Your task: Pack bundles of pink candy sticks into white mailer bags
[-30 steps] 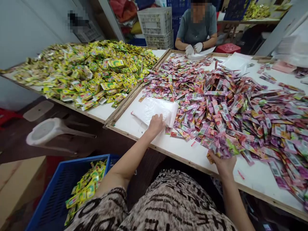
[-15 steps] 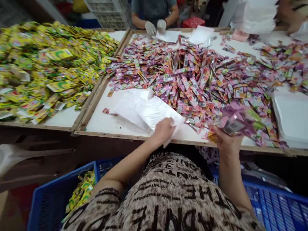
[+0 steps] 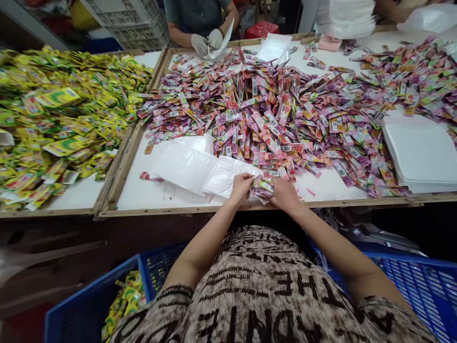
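Note:
At the table's near edge my right hand (image 3: 285, 194) is closed around a bunch of small purple and green packets (image 3: 262, 186). My left hand (image 3: 242, 186) pinches the open end of a white plastic bag (image 3: 226, 175), right beside the packets. Whether the packets' ends sit inside the bag's mouth, I cannot tell. More white plastic bags (image 3: 185, 166) lie overlapping to the left. Beyond both hands spreads a large heap of pink and purple packets (image 3: 271, 114).
Wooden strips (image 3: 124, 171) divide off a pile of yellow packets (image 3: 71, 114) at left. A stack of white bags (image 3: 417, 152) lies at right. Across the table, a co-worker's gloved hands (image 3: 207, 44) hold a white bag. Blue crates (image 3: 93, 295) stand below the table.
My right hand has moved left with the packets and now meets my left hand at the bag. The view has shifted right. The co-worker's bag has been raised.

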The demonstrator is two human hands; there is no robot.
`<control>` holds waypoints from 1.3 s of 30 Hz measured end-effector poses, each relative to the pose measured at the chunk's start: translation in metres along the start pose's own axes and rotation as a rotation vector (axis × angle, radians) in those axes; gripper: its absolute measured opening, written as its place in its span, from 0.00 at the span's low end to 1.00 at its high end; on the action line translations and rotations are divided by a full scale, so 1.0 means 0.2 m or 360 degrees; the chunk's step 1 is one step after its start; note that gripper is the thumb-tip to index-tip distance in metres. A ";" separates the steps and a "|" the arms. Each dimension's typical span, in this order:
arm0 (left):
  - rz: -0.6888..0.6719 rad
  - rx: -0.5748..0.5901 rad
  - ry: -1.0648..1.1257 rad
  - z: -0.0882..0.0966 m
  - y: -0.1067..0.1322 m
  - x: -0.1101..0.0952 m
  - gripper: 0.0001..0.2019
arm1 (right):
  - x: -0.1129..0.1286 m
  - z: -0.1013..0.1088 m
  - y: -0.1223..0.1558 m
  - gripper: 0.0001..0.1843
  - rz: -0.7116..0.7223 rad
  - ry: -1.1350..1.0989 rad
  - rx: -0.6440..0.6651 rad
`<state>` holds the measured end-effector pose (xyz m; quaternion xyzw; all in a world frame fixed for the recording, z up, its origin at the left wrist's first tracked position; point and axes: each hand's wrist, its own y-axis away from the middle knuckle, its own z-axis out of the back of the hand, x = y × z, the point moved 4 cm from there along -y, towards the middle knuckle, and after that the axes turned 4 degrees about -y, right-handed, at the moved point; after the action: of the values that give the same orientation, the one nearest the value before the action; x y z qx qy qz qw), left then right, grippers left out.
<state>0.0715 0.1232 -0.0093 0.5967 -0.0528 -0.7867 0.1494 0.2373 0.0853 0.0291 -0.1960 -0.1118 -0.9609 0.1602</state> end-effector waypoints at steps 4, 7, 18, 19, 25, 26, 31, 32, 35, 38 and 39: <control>-0.0113 -0.0141 -0.0105 0.03 -0.01 -0.10 0.03 | 0.08 -0.01 -0.02 0.30 0.0238 0.0352 0.0042; -0.0399 -0.0087 -0.0579 0.03 0.04 -0.20 0.03 | 0.03 0.01 -0.08 0.24 0.0065 0.0305 0.0134; -0.1488 0.0221 -0.1556 -0.15 0.17 -0.27 0.15 | 0.02 -0.04 -0.18 0.13 -0.0337 -0.0108 0.0074; -0.1557 0.0240 -0.1523 -0.15 0.17 -0.27 0.15 | 0.00 -0.03 -0.18 0.13 -0.0395 -0.0218 0.0075; -0.1204 -0.0482 -0.1182 -0.01 0.19 -0.29 0.12 | 0.00 0.05 -0.15 0.18 -0.0595 -0.0909 -0.0293; -0.1144 -0.0589 -0.1082 0.01 0.19 -0.30 0.15 | 0.01 0.06 -0.14 0.19 -0.0609 -0.0939 -0.0374; -0.1381 -0.0558 -0.0542 0.06 0.22 -0.31 0.11 | 0.01 0.09 -0.13 0.22 -0.0722 -0.1092 -0.0540; -0.1390 -0.0542 -0.0435 0.08 0.22 -0.30 0.13 | 0.00 0.07 -0.13 0.21 -0.0740 -0.1154 -0.0517; -0.1136 -0.0475 -0.0274 0.10 0.17 -0.26 0.23 | 0.00 0.01 -0.15 0.19 -0.0749 -0.1391 -0.0452; -0.0821 -0.0371 -0.0339 0.08 0.12 -0.23 0.15 | 0.02 -0.03 -0.16 0.19 -0.0764 -0.1472 -0.0468; -0.0769 -0.0392 -0.0342 0.07 0.11 -0.23 0.11 | 0.02 -0.03 -0.16 0.20 -0.0775 -0.1419 -0.0483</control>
<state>0.0737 0.1150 0.0435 0.4825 0.1713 -0.8587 0.0225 0.2198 0.1125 0.0204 -0.5749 -0.0709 -0.7992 -0.1607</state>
